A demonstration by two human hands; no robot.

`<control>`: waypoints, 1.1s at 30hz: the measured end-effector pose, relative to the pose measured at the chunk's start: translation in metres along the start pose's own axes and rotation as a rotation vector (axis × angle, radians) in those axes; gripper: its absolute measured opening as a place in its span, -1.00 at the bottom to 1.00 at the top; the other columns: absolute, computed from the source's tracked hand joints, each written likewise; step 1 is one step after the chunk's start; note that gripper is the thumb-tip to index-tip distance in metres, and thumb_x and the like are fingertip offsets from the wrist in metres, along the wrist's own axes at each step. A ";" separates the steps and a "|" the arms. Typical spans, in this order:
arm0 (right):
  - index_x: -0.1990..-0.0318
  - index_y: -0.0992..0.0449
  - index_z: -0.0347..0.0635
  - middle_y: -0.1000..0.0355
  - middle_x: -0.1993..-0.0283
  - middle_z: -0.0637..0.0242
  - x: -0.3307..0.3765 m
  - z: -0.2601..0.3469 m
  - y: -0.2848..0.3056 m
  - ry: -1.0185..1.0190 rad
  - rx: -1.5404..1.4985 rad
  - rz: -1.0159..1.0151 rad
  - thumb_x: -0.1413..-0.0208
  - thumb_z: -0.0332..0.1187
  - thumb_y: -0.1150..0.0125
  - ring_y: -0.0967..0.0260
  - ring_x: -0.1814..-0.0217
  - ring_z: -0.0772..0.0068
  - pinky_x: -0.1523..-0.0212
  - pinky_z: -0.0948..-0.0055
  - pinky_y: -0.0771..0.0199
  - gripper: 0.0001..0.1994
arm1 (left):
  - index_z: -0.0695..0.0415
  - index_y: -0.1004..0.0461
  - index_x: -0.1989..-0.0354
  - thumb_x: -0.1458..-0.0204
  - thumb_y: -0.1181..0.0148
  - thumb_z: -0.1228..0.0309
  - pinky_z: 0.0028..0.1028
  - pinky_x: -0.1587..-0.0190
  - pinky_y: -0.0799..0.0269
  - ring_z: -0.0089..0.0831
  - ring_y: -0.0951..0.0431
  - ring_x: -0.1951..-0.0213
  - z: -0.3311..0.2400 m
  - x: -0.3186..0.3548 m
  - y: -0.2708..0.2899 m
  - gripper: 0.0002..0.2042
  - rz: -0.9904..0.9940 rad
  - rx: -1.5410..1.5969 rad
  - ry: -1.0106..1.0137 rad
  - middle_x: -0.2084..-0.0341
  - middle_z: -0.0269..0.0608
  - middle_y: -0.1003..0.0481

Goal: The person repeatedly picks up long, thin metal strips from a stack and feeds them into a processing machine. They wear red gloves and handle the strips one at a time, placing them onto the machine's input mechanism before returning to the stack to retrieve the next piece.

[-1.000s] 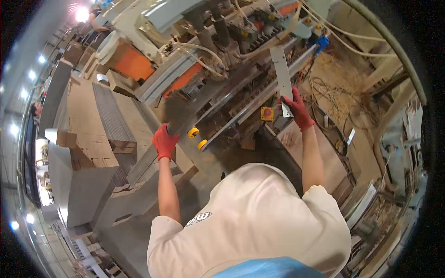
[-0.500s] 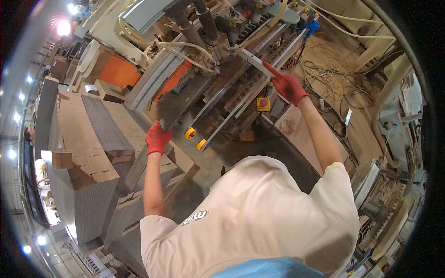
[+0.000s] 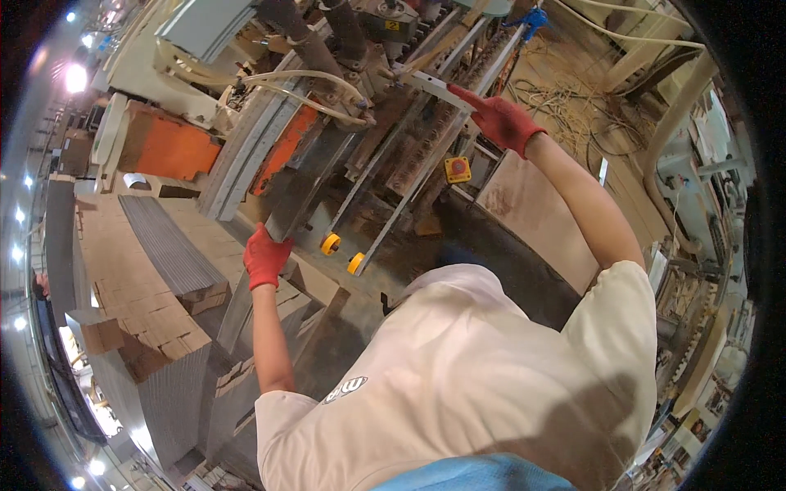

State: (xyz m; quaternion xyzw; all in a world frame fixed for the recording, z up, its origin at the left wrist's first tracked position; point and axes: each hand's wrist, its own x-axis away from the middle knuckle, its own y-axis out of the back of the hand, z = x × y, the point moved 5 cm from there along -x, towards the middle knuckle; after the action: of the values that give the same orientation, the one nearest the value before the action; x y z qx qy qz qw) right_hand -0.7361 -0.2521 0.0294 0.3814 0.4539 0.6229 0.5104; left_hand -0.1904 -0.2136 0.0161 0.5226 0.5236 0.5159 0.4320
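My left hand (image 3: 268,257), in a red glove, is closed round the near end of a long, dark grey board (image 3: 301,199). The board slants away to the right, its far part under the machine head (image 3: 348,49). My right hand (image 3: 508,127), also in a red glove, lies at the end of a pale metal bar (image 3: 431,83) across the machine's rails. Its index finger points along that bar, while the other fingers are partly hidden. Between my hands run two metal rails (image 3: 399,214) with yellow round end caps (image 3: 355,263).
Stacks of brown and grey boards (image 3: 147,270) stand at my left. A red button on a yellow box (image 3: 458,169) sits below the rails. Hoses (image 3: 303,82) loop over the machine, and tangled cords (image 3: 573,110) lie at the far right beside a dusty panel (image 3: 532,204).
My view has shifted, so the machine sits further left and a bit higher. My left hand stays at the board's end, and my right hand stays by the pale bar.
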 end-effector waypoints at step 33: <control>-0.58 0.08 0.55 -0.53 0.33 0.06 -0.001 -0.009 -0.021 -0.097 -0.228 0.057 -0.31 -0.45 -0.01 -0.50 0.40 0.12 0.32 0.11 -0.49 -0.22 | 0.20 -0.44 0.18 0.10 -0.39 0.18 0.02 0.12 -0.52 0.20 -0.61 0.11 0.003 -0.003 -0.010 -0.57 -0.043 0.026 -0.034 0.26 0.20 -0.62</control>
State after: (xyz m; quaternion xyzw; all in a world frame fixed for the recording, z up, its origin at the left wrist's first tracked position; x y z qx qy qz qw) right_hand -0.7385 -0.2531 0.0065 0.3634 0.3438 0.6653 0.5541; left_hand -0.1881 -0.2158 0.0057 0.5255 0.5339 0.4906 0.4452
